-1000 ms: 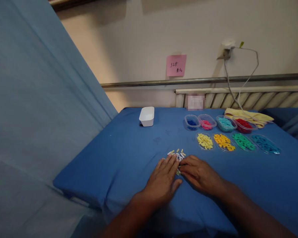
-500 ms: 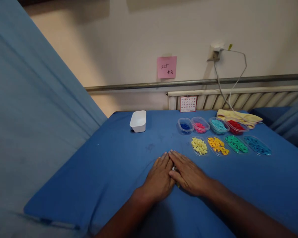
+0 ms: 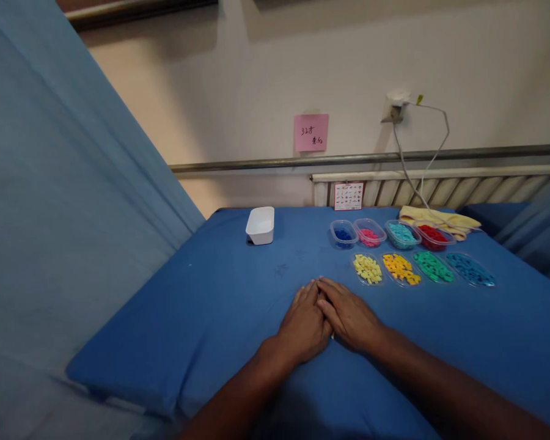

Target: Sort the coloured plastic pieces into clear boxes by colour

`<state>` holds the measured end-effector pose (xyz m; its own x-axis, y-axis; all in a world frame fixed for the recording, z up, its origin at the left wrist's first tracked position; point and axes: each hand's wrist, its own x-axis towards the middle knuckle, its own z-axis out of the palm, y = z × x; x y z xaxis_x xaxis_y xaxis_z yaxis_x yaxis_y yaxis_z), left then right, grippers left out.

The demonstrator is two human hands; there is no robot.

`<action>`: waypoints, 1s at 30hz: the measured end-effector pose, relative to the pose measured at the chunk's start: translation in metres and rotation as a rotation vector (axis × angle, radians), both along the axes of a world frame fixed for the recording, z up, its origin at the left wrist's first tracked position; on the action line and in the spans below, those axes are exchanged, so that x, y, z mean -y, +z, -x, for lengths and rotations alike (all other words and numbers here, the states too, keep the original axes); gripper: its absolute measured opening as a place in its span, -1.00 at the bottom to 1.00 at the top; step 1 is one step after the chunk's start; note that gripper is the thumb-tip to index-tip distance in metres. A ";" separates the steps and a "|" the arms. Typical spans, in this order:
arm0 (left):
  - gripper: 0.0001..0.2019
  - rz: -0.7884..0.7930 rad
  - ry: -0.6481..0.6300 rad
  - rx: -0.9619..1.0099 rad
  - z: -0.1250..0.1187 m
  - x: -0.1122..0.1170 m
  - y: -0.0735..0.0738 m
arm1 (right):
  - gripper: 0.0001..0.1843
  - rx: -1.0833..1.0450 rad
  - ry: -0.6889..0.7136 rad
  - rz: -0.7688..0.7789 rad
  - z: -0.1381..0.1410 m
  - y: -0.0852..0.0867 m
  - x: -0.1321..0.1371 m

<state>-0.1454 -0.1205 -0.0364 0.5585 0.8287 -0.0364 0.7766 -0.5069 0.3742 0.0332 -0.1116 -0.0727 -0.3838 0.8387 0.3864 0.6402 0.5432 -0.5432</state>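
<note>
My left hand (image 3: pixel 304 324) and my right hand (image 3: pixel 351 313) lie palms down at the middle of the blue-covered table (image 3: pixel 201 318). They meet at the fingertips, and the right thumb crosses over the edge of the left hand. Both sets of fingers are stretched out, neither wrapped around anything. A small pale bit (image 3: pixel 332 335) peeks out from between the hands; what lies under the palms is hidden. Beyond the right hand are clear containers of small pieces, the nearest holding pale yellow ones (image 3: pixel 367 269).
Further right are orange (image 3: pixel 401 269), green (image 3: pixel 433 267) and teal pieces (image 3: pixel 470 269). Behind them stand tubs of dark blue (image 3: pixel 343 234), pink (image 3: pixel 369 237), turquoise (image 3: pixel 402 234) and red pieces (image 3: pixel 432 236), near a yellow cloth (image 3: pixel 440 220). A white tub (image 3: pixel 261 225) stands back left. A curtain (image 3: pixel 73 201) hangs left.
The hands have drawn closer together, covering the small whitish and yellowish pieces that showed between them before. The camera view has shifted slightly.
</note>
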 end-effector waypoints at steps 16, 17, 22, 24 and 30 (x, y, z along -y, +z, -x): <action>-0.23 -0.115 0.058 0.681 0.014 -0.018 0.010 | -0.06 -0.080 -0.035 -0.182 -0.016 0.027 -0.006; -0.20 -0.100 0.018 0.711 0.013 -0.016 0.008 | -0.04 -0.073 -0.027 -0.205 -0.016 0.026 -0.004; -0.14 -0.037 0.008 0.808 0.019 -0.012 0.001 | 0.02 -0.037 0.002 -0.256 -0.026 0.028 -0.004; -0.11 0.005 0.047 0.809 0.022 -0.014 0.002 | 0.03 -0.020 -0.037 -0.256 -0.030 0.032 -0.005; -0.04 0.027 0.014 0.740 0.024 -0.020 0.008 | 0.02 0.034 -0.107 -0.193 -0.037 0.035 -0.005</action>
<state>-0.1698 -0.1002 -0.0281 0.4347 0.8398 0.3251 0.3230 -0.4824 0.8143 0.0703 -0.1065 -0.0376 -0.3122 0.7870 0.5322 0.7159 0.5631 -0.4128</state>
